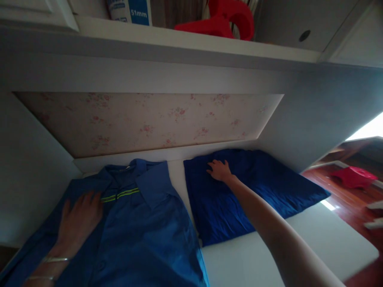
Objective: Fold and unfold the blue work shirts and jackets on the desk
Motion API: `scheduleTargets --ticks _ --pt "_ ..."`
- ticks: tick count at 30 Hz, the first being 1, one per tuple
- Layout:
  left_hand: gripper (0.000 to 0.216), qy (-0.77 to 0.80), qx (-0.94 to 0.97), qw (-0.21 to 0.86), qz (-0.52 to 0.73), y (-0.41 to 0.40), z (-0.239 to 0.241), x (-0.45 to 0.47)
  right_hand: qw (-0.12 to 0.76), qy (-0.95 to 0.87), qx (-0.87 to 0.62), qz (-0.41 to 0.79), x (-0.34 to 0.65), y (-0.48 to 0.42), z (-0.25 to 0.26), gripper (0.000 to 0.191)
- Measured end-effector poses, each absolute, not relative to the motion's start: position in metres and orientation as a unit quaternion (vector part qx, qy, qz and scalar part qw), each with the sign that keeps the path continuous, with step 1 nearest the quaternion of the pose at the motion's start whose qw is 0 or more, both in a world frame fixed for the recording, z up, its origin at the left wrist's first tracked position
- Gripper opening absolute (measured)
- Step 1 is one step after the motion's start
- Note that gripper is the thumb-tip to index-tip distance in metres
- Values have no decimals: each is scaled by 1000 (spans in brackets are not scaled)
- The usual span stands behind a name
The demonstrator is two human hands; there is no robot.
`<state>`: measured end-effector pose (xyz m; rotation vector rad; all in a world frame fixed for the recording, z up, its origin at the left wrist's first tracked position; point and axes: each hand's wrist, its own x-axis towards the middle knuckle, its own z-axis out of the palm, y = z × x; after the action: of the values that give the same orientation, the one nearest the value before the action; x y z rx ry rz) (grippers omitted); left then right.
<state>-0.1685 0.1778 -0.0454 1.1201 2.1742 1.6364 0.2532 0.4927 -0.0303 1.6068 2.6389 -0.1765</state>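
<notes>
My left hand [78, 220] lies flat with fingers spread on a blue collared work shirt [143, 231] with a yellow-green reflective stripe, spread out on the white bed surface [314, 247]. My right arm reaches far forward, and my right hand [220, 170] rests open, fingers apart, on top of a folded dark blue garment [263, 187] lying to the right of the shirt. Bracelets sit on my left wrist.
A floral padded headboard panel [149, 119] rises behind the bed. On the shelf above stand a red plastic object [230, 20] and a blue-and-white box [131, 10]. At right, wooden floor [347, 203] with a red item [353, 177] lies beyond the bed's edge.
</notes>
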Motion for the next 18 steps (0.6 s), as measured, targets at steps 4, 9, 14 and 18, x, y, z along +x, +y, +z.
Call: scheduleTargets --ticks 4,9,14,18 --pt "26 740 458 121 478 187 -46 -73 40 867 494 -48 261 484 -38 37" --pt "35 693 521 283 410 224 -49 38 1 847 531 -27 283 467 -47 42" --pt "40 715 503 310 373 293 -65 90 -11 837 547 -29 309 458 -53 36" --pt "42 744 504 266 349 325 -77 102 -64 840 538 -21 317 447 -45 39"
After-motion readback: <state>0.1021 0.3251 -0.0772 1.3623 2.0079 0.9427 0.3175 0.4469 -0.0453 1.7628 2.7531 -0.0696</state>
